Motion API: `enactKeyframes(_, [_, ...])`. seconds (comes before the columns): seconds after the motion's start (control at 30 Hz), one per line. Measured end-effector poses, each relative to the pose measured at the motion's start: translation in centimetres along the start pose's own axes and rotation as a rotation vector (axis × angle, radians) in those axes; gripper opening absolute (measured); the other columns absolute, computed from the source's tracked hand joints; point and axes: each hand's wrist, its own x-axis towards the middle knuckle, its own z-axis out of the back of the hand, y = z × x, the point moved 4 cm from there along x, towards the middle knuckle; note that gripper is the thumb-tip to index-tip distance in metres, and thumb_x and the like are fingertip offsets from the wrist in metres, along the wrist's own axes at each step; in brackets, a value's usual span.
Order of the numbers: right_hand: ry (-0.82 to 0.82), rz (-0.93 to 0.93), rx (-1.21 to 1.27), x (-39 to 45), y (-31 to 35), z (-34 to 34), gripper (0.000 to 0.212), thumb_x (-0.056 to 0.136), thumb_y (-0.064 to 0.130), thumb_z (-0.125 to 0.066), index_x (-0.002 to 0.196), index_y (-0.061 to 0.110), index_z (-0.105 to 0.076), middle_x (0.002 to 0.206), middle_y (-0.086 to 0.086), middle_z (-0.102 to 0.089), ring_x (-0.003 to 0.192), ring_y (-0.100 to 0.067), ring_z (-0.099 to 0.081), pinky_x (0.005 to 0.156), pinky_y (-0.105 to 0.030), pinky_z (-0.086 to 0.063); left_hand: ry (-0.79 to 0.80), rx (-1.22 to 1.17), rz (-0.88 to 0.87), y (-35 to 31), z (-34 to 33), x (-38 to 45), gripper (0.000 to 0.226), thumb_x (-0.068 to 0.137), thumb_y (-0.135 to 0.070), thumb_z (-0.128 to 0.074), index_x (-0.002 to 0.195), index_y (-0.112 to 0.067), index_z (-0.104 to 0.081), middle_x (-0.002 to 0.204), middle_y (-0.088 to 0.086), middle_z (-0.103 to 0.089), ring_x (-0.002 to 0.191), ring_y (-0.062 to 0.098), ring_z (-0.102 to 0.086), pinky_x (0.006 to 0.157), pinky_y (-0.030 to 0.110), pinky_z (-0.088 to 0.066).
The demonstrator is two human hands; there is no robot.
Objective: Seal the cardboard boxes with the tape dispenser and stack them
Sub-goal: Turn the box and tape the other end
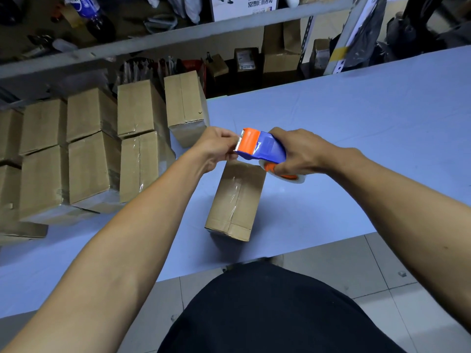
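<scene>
With the right hand (298, 154) gripping the tape dispenser (262, 147) above the box (235, 200) on the table (356, 128), and the left hand (216, 146) pinching at its toothed blade, the fingertips could get nicked, or the loose tape could stick back or crease.

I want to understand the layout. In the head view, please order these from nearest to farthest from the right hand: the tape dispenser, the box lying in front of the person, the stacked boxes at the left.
1. Tape dispenser: gripped by the right hand.
2. Box in front: just below the hands, on the table.
3. Stacked boxes: far left of the table.
</scene>
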Motion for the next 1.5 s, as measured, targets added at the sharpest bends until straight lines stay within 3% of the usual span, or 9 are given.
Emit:
enactKeyframes(0.23, [0.057,-0.027,-0.104,-1.0,-2.0,0.1,0.04,0.074,0.051,-0.065,0.098,0.027,-0.045,0.092,0.001,-0.062,0.081,-0.027,-0.056,0.064,-0.034,-0.041,-0.049,-0.09,0.006,1.4,3.1,0.4,0.015,0.096,-0.008,-0.065,0.083,0.0,-0.067,0.072,0.007,-0.061,0.05,0.007,-0.055,0.053,0.019,-0.052])
enactKeyframes(0.5, [0.142,-0.062,-0.044,-0.6,-2.6,-1.3,0.038,0.081,0.043,-0.07,0.103,0.026,-0.044,0.089,0.002,-0.059,0.081,-0.022,-0.056,0.061,-0.031,-0.039,-0.068,0.003,0.003,3.3,2.7,1.1,0.018,0.097,-0.013,-0.065,0.095,0.004,-0.069,0.072,0.007,-0.06,0.057,0.01,-0.055,0.058,0.018,-0.054])
enactKeyframes(0.77, [0.166,-0.077,-0.055,0.5,-2.7,-2.0,0.04,0.081,0.045,-0.069,0.106,0.026,-0.045,0.084,0.004,-0.056,0.079,-0.021,-0.055,0.061,-0.031,-0.04,-0.147,0.07,-0.044,4.5,2.5,2.1,0.017,0.095,-0.011,-0.067,0.085,0.002,-0.069,0.067,0.007,-0.058,0.05,0.008,-0.053,0.057,0.02,-0.053])
enactKeyframes(0.97, [0.161,-0.088,-0.032,0.4,-3.5,-2.6,0.039,0.081,0.048,-0.069,0.103,0.027,-0.045,0.084,0.003,-0.057,0.079,-0.021,-0.056,0.062,-0.032,-0.042,-0.199,0.186,-0.147,4.8,1.9,2.8,0.027,0.095,-0.012,-0.066,0.08,0.011,-0.069,0.064,0.009,-0.058,0.055,0.015,-0.053,0.063,0.029,-0.052])
enactKeyframes(1.13, [0.131,-0.088,-0.021,0.3,-4.1,-3.4,0.04,0.079,0.051,-0.068,0.104,0.029,-0.045,0.088,0.001,-0.061,0.079,-0.023,-0.058,0.065,-0.034,-0.047,-0.274,0.353,-0.238,5.6,1.5,2.8,0.025,0.094,-0.017,-0.066,0.078,0.001,-0.072,0.065,0.006,-0.062,0.063,0.016,-0.056,0.071,0.034,-0.053])
enactKeyframes(1.23, [0.101,-0.091,0.008,0.2,-4.1,-4.0,0.039,0.079,0.051,-0.067,0.101,0.029,-0.044,0.086,0.001,-0.061,0.074,-0.019,-0.056,0.06,-0.031,-0.041,-0.345,0.367,-0.269,6.3,1.0,2.5,0.024,0.095,-0.019,-0.064,0.08,-0.001,-0.072,0.069,0.01,-0.064,0.066,0.017,-0.054,0.072,0.035,-0.05])
enactKeyframes(1.3, [0.091,-0.096,0.031,0.1,-4.1,-4.3,0.039,0.079,0.051,-0.067,0.1,0.028,-0.044,0.085,0.001,-0.061,0.074,-0.019,-0.056,0.059,-0.031,-0.039,-0.387,0.36,-0.271,6.9,0.8,2.4,0.025,0.096,-0.021,-0.063,0.082,-0.002,-0.072,0.075,0.016,-0.067,0.069,0.018,-0.053,0.073,0.037,-0.049])
enactKeyframes(1.5, [0.063,-0.096,0.034,0.2,-4.0,-4.7,0.045,0.074,0.054,-0.063,0.107,0.028,-0.046,0.091,0.0,-0.064,0.079,-0.026,-0.057,0.065,-0.034,-0.047,-0.39,0.275,-0.151,7.4,0.5,2.5,0.024,0.098,-0.029,-0.061,0.093,-0.008,-0.072,0.089,0.01,-0.07,0.09,0.024,-0.062,0.088,0.038,-0.05])
